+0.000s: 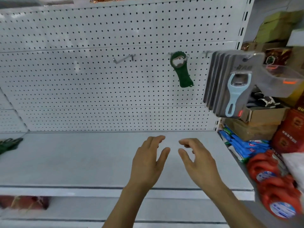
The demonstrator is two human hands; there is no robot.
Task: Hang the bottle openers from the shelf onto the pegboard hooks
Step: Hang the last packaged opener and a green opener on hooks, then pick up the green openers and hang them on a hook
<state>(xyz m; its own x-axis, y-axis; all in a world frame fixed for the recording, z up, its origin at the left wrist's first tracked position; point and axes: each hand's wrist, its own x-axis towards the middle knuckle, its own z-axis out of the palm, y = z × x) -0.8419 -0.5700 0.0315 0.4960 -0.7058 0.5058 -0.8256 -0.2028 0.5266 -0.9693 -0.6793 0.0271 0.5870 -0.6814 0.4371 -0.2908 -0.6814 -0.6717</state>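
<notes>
A dark green bottle opener [181, 69] hangs from a hook on the white pegboard [82, 79]. To its left a bare metal hook [124, 58] sticks out. At the right, several carded light-blue bottle openers [233, 89] hang in a stack on another hook. More dark green openers [9, 143] lie at the far left of the grey shelf [82, 162]. My left hand [148, 160] and my right hand [197, 162] hover side by side over the shelf, fingers apart, holding nothing.
Right of the shelving stand cardboard boxes [256, 124], red packages [291, 134], blue packets [243, 145] and orange bottles [269, 175]. A clear plastic tub [279, 79] juts in at the right. Red goods [24, 202] sit on the lower shelf at left.
</notes>
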